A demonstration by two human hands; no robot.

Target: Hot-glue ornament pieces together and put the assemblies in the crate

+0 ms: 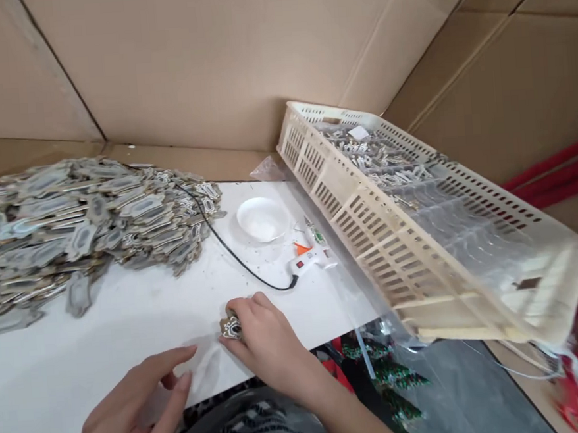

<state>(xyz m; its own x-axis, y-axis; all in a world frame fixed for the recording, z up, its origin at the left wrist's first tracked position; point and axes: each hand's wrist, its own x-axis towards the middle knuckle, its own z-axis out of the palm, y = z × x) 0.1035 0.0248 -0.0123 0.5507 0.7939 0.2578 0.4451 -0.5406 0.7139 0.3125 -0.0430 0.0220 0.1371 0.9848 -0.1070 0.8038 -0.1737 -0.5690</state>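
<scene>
My right hand (260, 334) rests on the white table (127, 313) near its front edge, fingers closed on a small ornate decorated piece (231, 327). My left hand (134, 412) lies low at the front left, fingers spread and flat on the table, touching a pale flat piece (208, 367) that is hard to make out. A white glue gun (310, 260) with an orange nozzle lies just beyond my right hand, its black cord (232, 250) running back to the left.
A big heap of grey gold-edged flat pieces (72, 225) covers the table's left back. A white bowl (262, 220) stands mid-table. A cream plastic crate (419, 234) with more pieces sits tilted at the right. Cardboard walls (208, 57) close off the back.
</scene>
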